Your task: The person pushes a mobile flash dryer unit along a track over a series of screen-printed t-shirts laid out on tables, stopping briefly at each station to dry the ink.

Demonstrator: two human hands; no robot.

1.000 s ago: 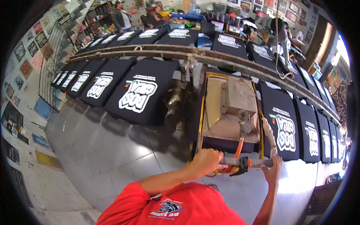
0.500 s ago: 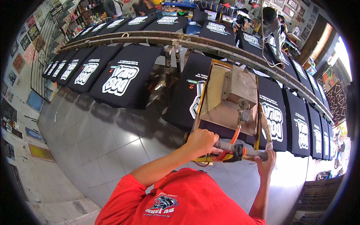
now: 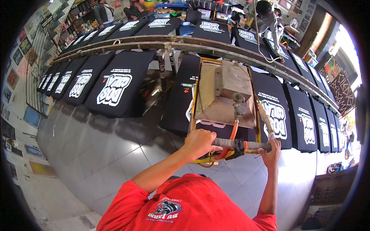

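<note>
Presently both hands are on a grey-wrapped bar (image 3: 254,145), which runs crosswise on the wearer's side of the metal hood (image 3: 210,104). Left hand (image 3: 199,143): fingers curled closed round the bar's left end, near the hood's front left corner. Right hand (image 3: 270,153): fingers bent round the right end, near the hood's front right corner; fingertips partly hidden. Orange hose (image 3: 234,131) runs from the hood's valve (image 3: 239,110) toward the bar. Yellow frame (image 3: 195,92) edges the hood on both sides. Hood sits over a black printed shirt (image 3: 175,111), whose left part shows left of it; cannot tell whether they touch. More black shirts, white lettering, lie in rows left and right of the hood. Beyond it, a long rail (image 3: 185,42); farther, to its right, a co-worker (image 3: 266,23) bends over another shirt.
</note>
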